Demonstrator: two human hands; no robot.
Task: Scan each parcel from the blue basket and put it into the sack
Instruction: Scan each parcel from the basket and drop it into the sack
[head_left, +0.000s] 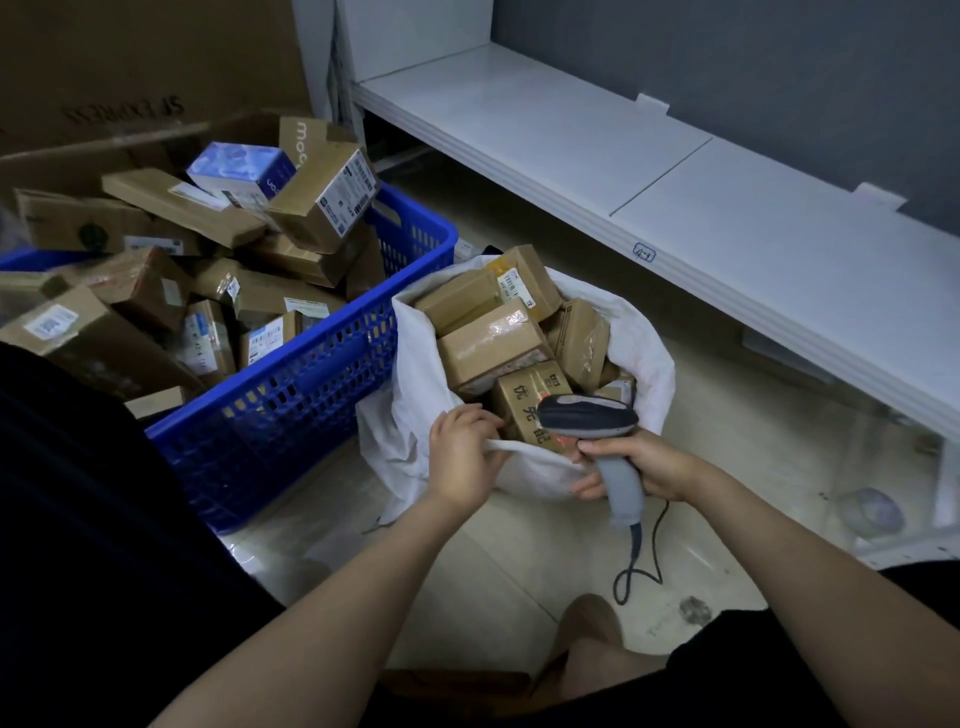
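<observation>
A single wide-angle view from the person's head, tilted forward and down at close range, with the white sack (410, 364) straight ahead, the blue basket (311, 395) left and white shelving (727, 244) right

The basket (291, 405) is at your left, piled with parcels (171, 208). The sack (405, 364) stands just right of it, with more parcels inside. Your left hand (462, 457) grips its near rim; your right hand (644, 462) holds the scanner (587, 415) beside it. A shelf (545, 130) runs behind, at right.
</observation>
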